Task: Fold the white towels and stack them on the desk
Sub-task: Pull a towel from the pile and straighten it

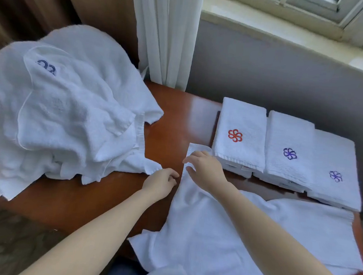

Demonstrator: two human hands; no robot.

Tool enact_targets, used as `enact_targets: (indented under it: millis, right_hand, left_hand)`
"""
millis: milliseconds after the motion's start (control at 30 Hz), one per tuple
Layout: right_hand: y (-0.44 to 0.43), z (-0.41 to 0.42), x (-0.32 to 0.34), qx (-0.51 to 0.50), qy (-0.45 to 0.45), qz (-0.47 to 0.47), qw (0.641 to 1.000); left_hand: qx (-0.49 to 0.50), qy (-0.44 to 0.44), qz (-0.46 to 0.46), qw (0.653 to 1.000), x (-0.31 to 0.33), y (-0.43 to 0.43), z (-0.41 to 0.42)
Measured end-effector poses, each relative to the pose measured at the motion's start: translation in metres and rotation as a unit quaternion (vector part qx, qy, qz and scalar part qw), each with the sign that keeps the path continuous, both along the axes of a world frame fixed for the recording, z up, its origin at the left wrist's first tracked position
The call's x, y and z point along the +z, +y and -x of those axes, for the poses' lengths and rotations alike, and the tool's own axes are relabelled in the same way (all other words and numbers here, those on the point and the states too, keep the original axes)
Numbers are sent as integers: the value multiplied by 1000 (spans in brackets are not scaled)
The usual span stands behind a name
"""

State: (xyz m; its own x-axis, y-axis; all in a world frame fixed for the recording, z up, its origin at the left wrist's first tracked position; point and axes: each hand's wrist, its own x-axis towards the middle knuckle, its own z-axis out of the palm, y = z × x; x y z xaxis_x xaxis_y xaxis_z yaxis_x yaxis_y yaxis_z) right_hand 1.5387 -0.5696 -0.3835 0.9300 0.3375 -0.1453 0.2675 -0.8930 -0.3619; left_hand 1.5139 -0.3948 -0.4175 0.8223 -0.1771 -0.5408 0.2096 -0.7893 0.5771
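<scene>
desk (177, 120): bare strip seen between heap (67, 113) and folded stacks (288, 148) | towel (223, 235): far edge pinched by right hand (206, 170) | left hand (159, 185): curled beside that edge, grip cannot be told

No text or numbers legible — only embroidered pinwheel marks were noted: red on one folded towel (241, 119), purple on two others (289, 133) (334, 155), dark blue on the heap (71, 113)

Tabletop (173, 115): reddish-brown wood, smooth, glossy lacquer catching window glare. Heaped towels (67, 113), folded towels (241, 119) and flat towel (234, 236): white terry cloth, matt, nubby pile, ribbed woven hems. Emblems (235, 135) on folded towels: stitched thread, red and purple. Curtain (167, 36): thin white fabric, matt, pleated.
</scene>
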Motion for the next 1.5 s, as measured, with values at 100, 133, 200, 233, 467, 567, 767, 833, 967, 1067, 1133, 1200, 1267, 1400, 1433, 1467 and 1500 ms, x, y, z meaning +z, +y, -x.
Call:
enact_targets:
  millis: [100,133,200,233,467,567,767,833,967,1067,1133,1200,1267,1400,1433,1467,1500]
  right_hand:
    - [16,-14,-14,55,52,65,995]
    - [21,-17,-18,70,71,94,991]
    - [26,-21,-23,104,93,150,979]
    - [28,-22,-24,117,97,168,974]
    - [38,-31,-14,183,103,265,941]
    - [38,-27,-15,224,75,290,927]
    - [27,-22,-22,286,3,291,913]
    - [25,-19,-23,303,-13,299,905]
    - [20,-10,-25,323,-31,276,905]
    - [15,-6,-14,296,-37,204,932]
    - [12,-6,0,264,-59,132,954]
    - [12,-8,17,228,-83,64,968]
    - [14,-10,33,203,-115,16,972]
    - [26,-15,61,135,-174,-69,973]
    - [29,-16,67,125,-189,-78,971]
    - [32,-17,73,120,-201,-79,969]
    - [36,-18,78,119,-206,-78,968]
  left_hand:
    - [20,8,4,1000,-5,13,3]
    - [27,11,6,1000,-7,16,5]
    - [38,19,12,999,-11,22,10]
    - [43,23,16,999,-12,24,13]
    - [57,13,14,998,-18,22,24]
    - [56,9,11,998,-17,17,28]
    - [49,2,0,999,-15,8,38]
    - [46,-2,2,999,-14,7,41]
    - [54,-2,21,998,-14,2,46]
    - [65,2,66,996,-11,-3,50]
    - [64,-5,82,995,-10,-5,52]
    - [75,-6,92,993,-7,-5,53]
    - [96,-12,122,988,1,-4,53]
    - [167,-36,219,961,23,3,53]
    - [190,-50,210,958,26,7,53]
    - [209,-71,189,957,29,13,55]
    - [220,-92,158,958,32,19,56]
